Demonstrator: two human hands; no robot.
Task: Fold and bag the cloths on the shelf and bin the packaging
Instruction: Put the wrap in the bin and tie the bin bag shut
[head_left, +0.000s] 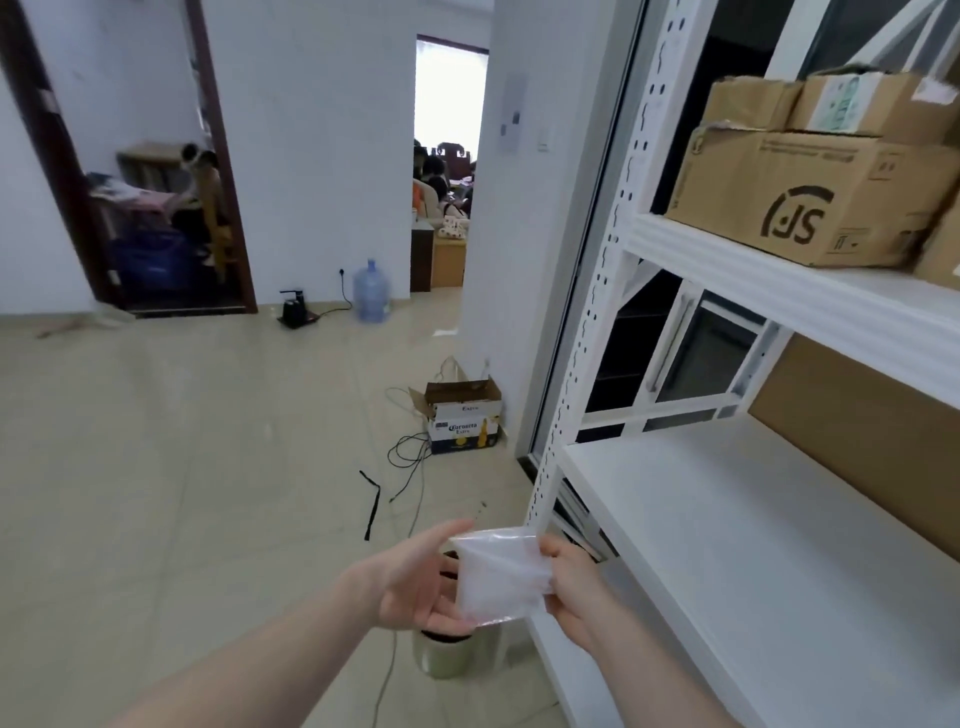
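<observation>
Both my hands hold a small clear plastic bag (501, 574) with something white inside, just left of the white shelf (727, 545). My left hand (415, 584) supports the bag's left side and underside with fingers spread. At the bag's right edge, my right hand (569, 590) pinches it. Directly below the bag stands a small bin (441, 657) on the floor, mostly hidden by my hands. The shelf board beside me shows no cloths in view.
Cardboard boxes (810, 197) sit on the upper shelf, and a flat cardboard sheet (862, 452) leans at the back of the lower one. On the tiled floor lie a Corona box (464, 418), cables (410, 457), a water bottle (371, 291) and a kettle (296, 309).
</observation>
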